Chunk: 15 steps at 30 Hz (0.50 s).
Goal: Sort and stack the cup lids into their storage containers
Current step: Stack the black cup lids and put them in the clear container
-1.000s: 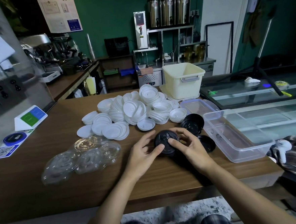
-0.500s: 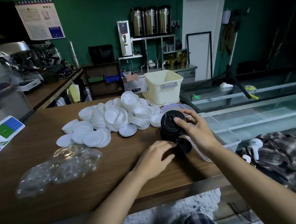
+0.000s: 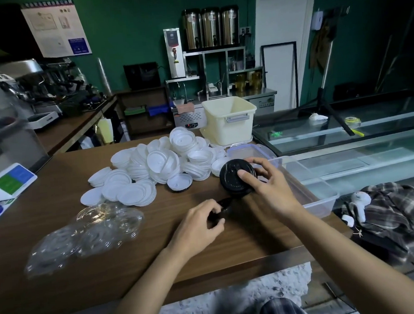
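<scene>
My right hand [image 3: 269,189] grips a stack of black lids [image 3: 232,178], tilted and raised above the wooden counter [image 3: 62,277] beside the clear plastic container [image 3: 323,192]. My left hand [image 3: 198,226] pinches another black lid [image 3: 222,204] lying flat on the counter below the stack. A large pile of white lids [image 3: 157,165] sits behind. Clear lids [image 3: 89,233] lie spread at the left.
A cream bin [image 3: 230,119] stands behind the white pile, with a clear container lid [image 3: 247,149] in front of it. A card stand [image 3: 9,181] is at the far left. A glass display case [image 3: 346,132] runs along the right; plaid cloth [image 3: 401,214] lies beyond the counter's corner.
My right hand has lifted the black stack off the counter toward the clear container. My left hand let go of the stack and took hold of a single black lid on the counter.
</scene>
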### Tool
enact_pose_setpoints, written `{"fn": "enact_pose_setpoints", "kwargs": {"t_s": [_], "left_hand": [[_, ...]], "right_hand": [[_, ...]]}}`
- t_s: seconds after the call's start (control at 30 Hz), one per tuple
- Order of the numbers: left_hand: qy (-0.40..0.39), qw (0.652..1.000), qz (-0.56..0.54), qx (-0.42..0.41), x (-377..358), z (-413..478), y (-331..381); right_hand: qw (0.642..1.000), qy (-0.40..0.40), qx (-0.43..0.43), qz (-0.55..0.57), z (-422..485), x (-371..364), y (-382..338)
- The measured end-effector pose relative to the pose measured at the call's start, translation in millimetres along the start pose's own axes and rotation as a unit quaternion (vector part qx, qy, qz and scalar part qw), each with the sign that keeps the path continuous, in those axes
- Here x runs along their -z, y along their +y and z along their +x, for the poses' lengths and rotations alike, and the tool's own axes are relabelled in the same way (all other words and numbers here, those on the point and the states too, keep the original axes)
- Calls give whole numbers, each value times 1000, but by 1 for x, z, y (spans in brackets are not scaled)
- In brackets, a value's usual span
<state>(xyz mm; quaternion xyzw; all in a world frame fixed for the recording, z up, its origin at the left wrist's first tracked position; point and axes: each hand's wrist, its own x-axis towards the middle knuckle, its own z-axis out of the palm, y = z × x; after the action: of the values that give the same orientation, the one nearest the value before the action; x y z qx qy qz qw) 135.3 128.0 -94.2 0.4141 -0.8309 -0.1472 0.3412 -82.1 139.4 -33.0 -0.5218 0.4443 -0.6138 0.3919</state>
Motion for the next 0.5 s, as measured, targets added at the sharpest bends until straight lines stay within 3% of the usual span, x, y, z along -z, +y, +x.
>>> {"fn": "enact_pose_setpoints", "kwargs": {"t_s": [0.13, 0.3, 0.5], "left_hand": [[97, 981, -126, 111, 18, -13, -19], [195, 897, -344, 198, 20, -11, -32], [230, 846, -424, 227, 26, -9, -35]], "right_hand": [[1000, 13, -6, 15, -1, -20, 13], [1000, 25, -12, 6, -2, -35, 36], [999, 27, -23, 0, -4, -43, 53]]}}
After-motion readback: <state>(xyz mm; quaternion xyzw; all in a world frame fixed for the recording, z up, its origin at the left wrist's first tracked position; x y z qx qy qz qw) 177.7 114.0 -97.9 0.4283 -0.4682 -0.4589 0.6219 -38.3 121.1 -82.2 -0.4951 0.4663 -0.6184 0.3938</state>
